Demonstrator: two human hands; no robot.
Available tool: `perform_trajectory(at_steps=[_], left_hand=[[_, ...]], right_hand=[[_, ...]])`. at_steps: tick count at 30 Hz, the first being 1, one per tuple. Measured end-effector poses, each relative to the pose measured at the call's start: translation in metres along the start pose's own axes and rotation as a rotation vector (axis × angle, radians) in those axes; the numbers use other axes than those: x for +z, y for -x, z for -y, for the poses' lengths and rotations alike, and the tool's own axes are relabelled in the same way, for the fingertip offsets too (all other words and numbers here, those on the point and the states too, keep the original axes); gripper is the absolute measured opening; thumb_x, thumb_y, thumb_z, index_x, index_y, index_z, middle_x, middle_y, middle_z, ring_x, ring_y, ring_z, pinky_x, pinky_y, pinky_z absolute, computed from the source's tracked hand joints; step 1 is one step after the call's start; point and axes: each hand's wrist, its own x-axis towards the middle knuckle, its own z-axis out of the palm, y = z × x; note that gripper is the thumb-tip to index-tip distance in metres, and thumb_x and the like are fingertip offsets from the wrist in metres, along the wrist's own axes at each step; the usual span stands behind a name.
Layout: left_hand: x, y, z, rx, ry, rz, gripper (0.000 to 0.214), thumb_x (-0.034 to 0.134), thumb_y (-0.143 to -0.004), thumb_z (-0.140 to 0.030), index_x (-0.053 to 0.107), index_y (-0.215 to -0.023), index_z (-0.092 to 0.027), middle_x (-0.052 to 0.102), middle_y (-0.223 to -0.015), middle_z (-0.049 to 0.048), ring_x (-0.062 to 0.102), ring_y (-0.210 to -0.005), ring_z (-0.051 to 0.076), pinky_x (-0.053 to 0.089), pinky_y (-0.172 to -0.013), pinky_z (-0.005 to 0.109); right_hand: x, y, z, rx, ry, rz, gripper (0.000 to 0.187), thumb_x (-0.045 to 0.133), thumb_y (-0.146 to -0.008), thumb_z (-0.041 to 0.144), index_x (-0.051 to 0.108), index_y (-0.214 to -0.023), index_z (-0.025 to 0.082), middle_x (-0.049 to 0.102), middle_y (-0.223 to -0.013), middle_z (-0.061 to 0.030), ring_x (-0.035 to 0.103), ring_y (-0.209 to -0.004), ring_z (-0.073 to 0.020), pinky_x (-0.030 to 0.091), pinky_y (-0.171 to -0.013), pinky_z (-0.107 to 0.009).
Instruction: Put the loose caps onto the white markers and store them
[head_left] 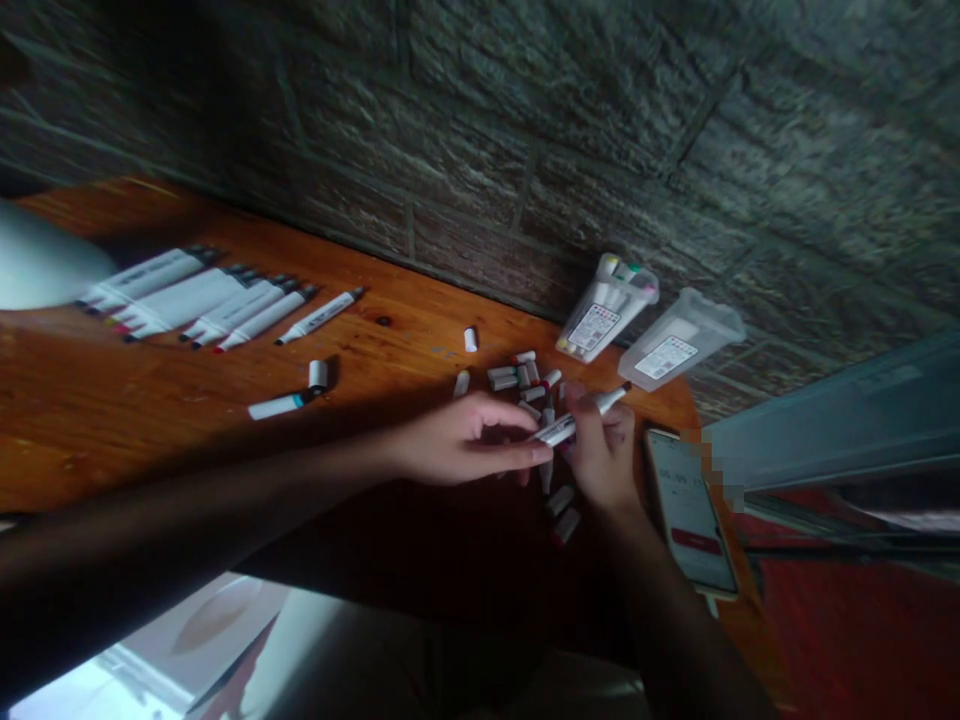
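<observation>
A white marker (559,430) is held at a slant between my two hands, its dark tip pointing up and right with no cap over it. My right hand (604,465) is closed around its middle. At the lower end, the thumb and fingers of my left hand (457,440) pinch the barrel. Loose marker caps (504,378) lie scattered just beyond and under the hands, several with coloured ends. Another marker (547,470) lies partly hidden beneath my hands.
A row of white markers (191,300) lies at the left. Nearer are a single cap (318,375) and a blue-banded piece (275,406). By the stone wall stand a clear case (596,320) with markers and a second clear case (667,350). A phone (690,510) lies at the right edge.
</observation>
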Motion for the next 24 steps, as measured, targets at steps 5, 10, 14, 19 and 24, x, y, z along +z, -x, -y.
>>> perform_trajectory(at_steps=[5,10,14,19,24], left_hand=[[0.005,-0.001,0.005,0.032,-0.050,0.028,0.022,0.057,-0.094,-0.022,0.068,-0.079,-0.008,0.069,-0.075,0.0053,0.063,-0.071,0.012,0.048,-0.067,0.021],[0.004,-0.002,0.007,0.048,-0.088,0.023,0.024,0.056,-0.095,-0.022,0.068,-0.080,-0.008,0.069,-0.075,0.0060,0.064,-0.070,0.013,0.049,-0.066,0.022],[0.003,-0.001,0.007,0.042,-0.100,0.023,0.027,0.056,-0.095,-0.024,0.068,-0.077,-0.008,0.069,-0.072,0.0060,0.063,-0.068,0.013,0.048,-0.064,0.022],[0.004,-0.001,0.006,0.036,-0.106,0.020,0.027,0.055,-0.095,-0.024,0.068,-0.079,-0.007,0.069,-0.074,0.0061,0.063,-0.069,0.013,0.048,-0.064,0.022],[0.002,-0.003,0.008,0.051,-0.119,0.028,0.025,0.056,-0.095,-0.023,0.068,-0.080,-0.008,0.069,-0.074,0.0055,0.063,-0.069,0.012,0.048,-0.065,0.021]], right_hand=[[0.003,0.001,-0.003,-0.057,0.041,0.023,0.052,0.057,-0.091,0.042,0.047,-0.046,0.018,0.045,-0.042,0.0052,0.038,-0.040,-0.0067,0.027,-0.042,-0.022],[0.002,0.000,-0.007,-0.098,0.084,0.027,0.052,0.055,-0.092,0.041,0.047,-0.047,0.018,0.043,-0.042,0.0058,0.037,-0.041,-0.0062,0.027,-0.043,-0.022],[0.003,-0.001,-0.010,-0.092,0.092,0.011,0.052,0.055,-0.093,0.040,0.045,-0.047,0.018,0.042,-0.043,0.0057,0.037,-0.042,-0.0061,0.027,-0.043,-0.022],[0.003,-0.002,-0.010,-0.140,0.084,0.042,0.051,0.055,-0.093,0.039,0.046,-0.048,0.018,0.043,-0.044,0.0056,0.037,-0.042,-0.0060,0.027,-0.044,-0.022],[0.003,-0.002,-0.009,-0.151,0.130,0.030,0.050,0.054,-0.093,0.039,0.046,-0.048,0.018,0.042,-0.045,0.0056,0.037,-0.043,-0.0063,0.026,-0.044,-0.023]])
